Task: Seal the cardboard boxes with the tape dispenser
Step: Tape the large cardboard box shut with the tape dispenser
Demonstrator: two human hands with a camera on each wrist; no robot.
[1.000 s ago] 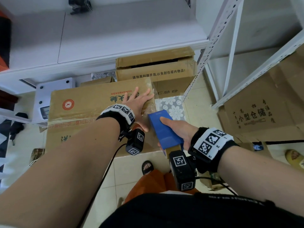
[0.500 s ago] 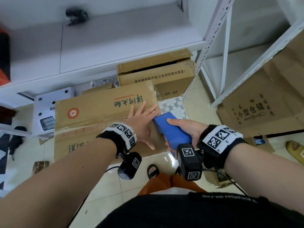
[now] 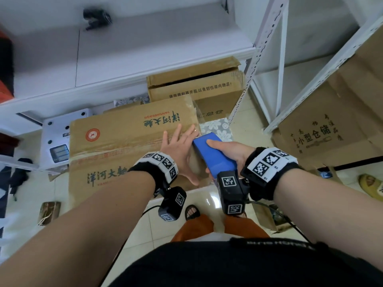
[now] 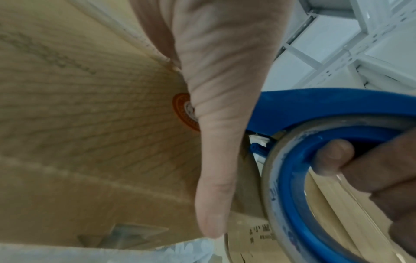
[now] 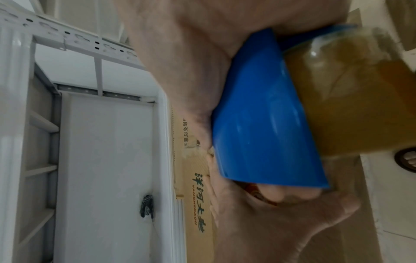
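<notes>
A large brown cardboard box (image 3: 124,146) with green and red print lies on the floor in front of me. My left hand (image 3: 180,148) lies flat on its right end, fingers straight and spread, thumb (image 4: 216,195) down over the box's edge. My right hand (image 3: 230,150) grips a blue tape dispenser (image 3: 213,156) right beside the left hand at the box's right end. The left wrist view shows the tape roll (image 4: 270,178) on its blue hub with a right finger hooked through. In the right wrist view the dispenser (image 5: 263,113) and brownish tape (image 5: 351,99) fill the middle.
A second cardboard box (image 3: 196,88) with a gaping top stands behind, under a white table (image 3: 145,48). A white metal rack (image 3: 269,59) rises at the right, flattened cartons (image 3: 331,125) leaning on it. A white scale (image 3: 56,139) lies left. My sandalled foot (image 3: 191,212) stands on tiles.
The right hand has carried the dispenser forward and up against the box's right end beside the left hand. The left hand has stayed flat on the box. The view shifted slightly.
</notes>
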